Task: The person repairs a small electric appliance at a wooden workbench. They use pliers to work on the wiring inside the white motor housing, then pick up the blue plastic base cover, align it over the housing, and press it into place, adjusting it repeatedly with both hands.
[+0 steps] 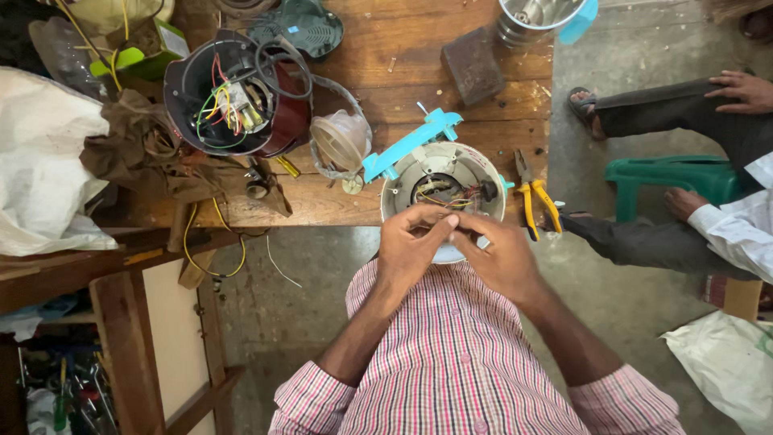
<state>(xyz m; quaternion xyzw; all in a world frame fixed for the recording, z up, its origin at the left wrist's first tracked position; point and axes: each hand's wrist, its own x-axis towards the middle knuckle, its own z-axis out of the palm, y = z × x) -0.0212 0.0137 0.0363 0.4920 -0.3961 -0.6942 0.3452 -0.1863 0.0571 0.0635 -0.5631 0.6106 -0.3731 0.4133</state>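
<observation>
A round white appliance base [443,173] with a light blue handle lies upturned at the near edge of the wooden table [403,105], its wiring exposed inside. My left hand [411,246] and my right hand [499,254] meet just below its rim, fingertips pinched together on thin wires that come out of the base. The ends of the wires are hidden between my fingers. Yellow-handled pliers [535,197] lie to the right of the base, beside my right hand.
A dark red appliance housing [237,93] with coloured wires lies open at the left, beside a clear plastic cap [342,141]. A steel jar [535,20] and a brown block [471,64] sit at the back. Another person sits at right by a green stool [672,177].
</observation>
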